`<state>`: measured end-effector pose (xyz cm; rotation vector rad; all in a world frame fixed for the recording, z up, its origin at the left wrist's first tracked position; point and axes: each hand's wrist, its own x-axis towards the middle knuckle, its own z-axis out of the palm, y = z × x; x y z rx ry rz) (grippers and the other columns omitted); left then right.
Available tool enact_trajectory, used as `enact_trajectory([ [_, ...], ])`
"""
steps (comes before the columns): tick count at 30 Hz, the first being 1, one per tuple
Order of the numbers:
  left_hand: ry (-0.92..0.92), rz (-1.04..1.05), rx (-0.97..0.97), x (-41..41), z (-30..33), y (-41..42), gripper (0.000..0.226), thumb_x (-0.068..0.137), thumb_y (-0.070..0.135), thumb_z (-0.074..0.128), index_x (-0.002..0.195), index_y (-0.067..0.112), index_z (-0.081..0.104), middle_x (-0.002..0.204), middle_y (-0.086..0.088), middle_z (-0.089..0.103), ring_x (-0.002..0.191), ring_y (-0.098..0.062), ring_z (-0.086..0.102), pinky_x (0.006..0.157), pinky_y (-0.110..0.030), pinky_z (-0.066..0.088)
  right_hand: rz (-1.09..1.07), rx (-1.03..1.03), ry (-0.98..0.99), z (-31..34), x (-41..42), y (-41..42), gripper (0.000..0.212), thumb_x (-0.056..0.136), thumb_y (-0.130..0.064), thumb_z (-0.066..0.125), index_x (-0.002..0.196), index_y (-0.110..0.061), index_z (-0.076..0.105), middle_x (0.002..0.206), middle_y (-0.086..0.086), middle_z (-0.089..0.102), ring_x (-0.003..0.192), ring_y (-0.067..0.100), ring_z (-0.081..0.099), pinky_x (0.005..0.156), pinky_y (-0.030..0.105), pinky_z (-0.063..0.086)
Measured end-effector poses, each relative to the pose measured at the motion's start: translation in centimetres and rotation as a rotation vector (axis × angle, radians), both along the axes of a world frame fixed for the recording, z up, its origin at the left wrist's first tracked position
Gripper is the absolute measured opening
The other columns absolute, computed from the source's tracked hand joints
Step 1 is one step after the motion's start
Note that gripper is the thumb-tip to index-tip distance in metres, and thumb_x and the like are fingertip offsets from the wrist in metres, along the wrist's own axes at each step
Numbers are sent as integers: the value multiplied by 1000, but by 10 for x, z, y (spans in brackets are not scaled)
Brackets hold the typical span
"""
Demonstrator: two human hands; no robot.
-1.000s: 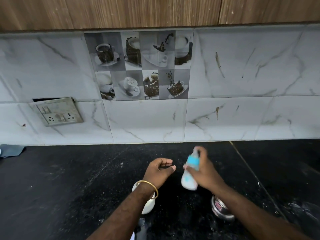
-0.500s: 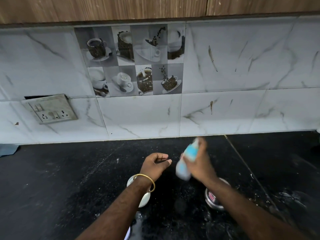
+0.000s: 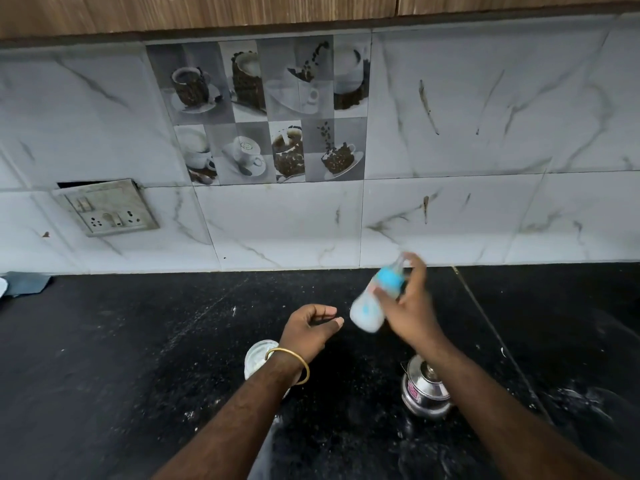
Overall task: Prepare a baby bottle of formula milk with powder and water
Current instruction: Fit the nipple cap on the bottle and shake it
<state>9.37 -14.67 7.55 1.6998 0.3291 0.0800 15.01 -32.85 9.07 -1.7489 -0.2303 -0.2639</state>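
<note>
While the right hand [image 3: 410, 313] grips a baby bottle [image 3: 375, 301] at centre right of the frame, the bottle is held clear above the black countertop [image 3: 121, 358], tilted so that its teat end points to the upper right and its base to the lower left. Fingers wrap the bottle around its blue collar; the outline of the bottle is blurred, and a white liquid fills its lower part. Just left of the bottle, the left hand [image 3: 310, 329] hangs over the counter with fingers loosely curled and holding nothing; it does not touch the bottle. A gold bangle [image 3: 292, 363] circles the left wrist. Below that wrist, at lower centre, a white container [image 3: 256, 356] stands on the counter, partly hidden by the forearm. At lower right, beneath the right forearm, stands a small steel vessel [image 3: 424, 389] with a knobbed lid and a pink label. White specks and smears lie scattered on the counter, densest at lower right. Behind the counter rises a marble-patterned tiled wall [image 3: 485, 133]; a panel of coffee-cup picture tiles [image 3: 263, 110] occupies the upper centre, and a switch-and-socket plate [image 3: 107, 211] sits tilted at middle left. A wooden cabinet edge [image 3: 207, 12] runs along the top.
</note>
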Motion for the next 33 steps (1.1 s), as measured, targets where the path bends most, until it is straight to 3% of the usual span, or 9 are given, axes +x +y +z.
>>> enact_trajectory([
  [2,2,22,-2,0,-2,-4,22,84,16,76,105,13,70,97,-1,72,78,-5,64,55,-17,51,-179,158,-131,8,3,1,74,89,-10,72,144,-20,24,128,13,54,102,21,64,86,26,56],
  [6,8,48,-16,-1,-6,-12,20,84,17,76,103,16,70,96,2,72,80,-6,65,57,-20,51,240,-461,166,-15,-15,-2,73,87,-16,75,142,-22,27,128,13,57,102,24,63,93,40,55],
  [11,17,98,-46,-4,-10,-15,18,83,20,77,100,21,71,93,6,73,81,-5,67,59,-21,53,-142,201,-177,11,3,-2,74,89,-7,71,143,-21,22,133,13,51,109,23,62,95,31,53],
  [13,27,97,-52,-7,-10,-15,17,83,20,77,99,21,70,93,6,73,81,-6,66,60,-23,53,-93,3,-184,-3,-3,-1,78,89,-6,71,148,-14,20,137,15,48,112,20,58,100,29,50],
  [16,24,79,-54,-8,-9,-11,17,84,19,76,100,21,70,94,5,72,80,-6,65,61,-24,52,342,-581,86,-34,-22,-7,74,86,-13,74,144,-19,27,132,15,54,106,23,60,96,40,51],
  [21,20,50,-49,-6,-6,0,20,83,20,76,103,18,71,95,4,73,80,-6,66,62,-25,53,-161,173,-125,-15,-6,2,70,88,-8,72,138,-27,26,133,18,51,107,26,63,93,38,55],
  [26,15,-7,-46,-5,-4,11,20,84,18,75,104,17,70,94,3,71,78,-6,64,62,-24,52,275,-529,159,-53,-28,9,74,86,-14,75,141,-19,27,129,16,54,103,23,60,89,35,50],
  [30,5,-62,-48,-3,-4,26,22,84,20,76,105,18,70,98,4,73,84,-6,67,66,-24,55,-231,68,-121,-33,-15,17,73,87,-10,73,141,-22,25,128,13,55,103,22,64,93,35,55],
  [33,2,-97,-44,-4,-5,33,23,84,19,75,107,16,70,102,0,73,86,-9,66,66,-25,54,-210,-196,-78,-42,-29,25,76,87,-12,72,145,-16,23,134,15,51,109,22,60,98,37,52],
])
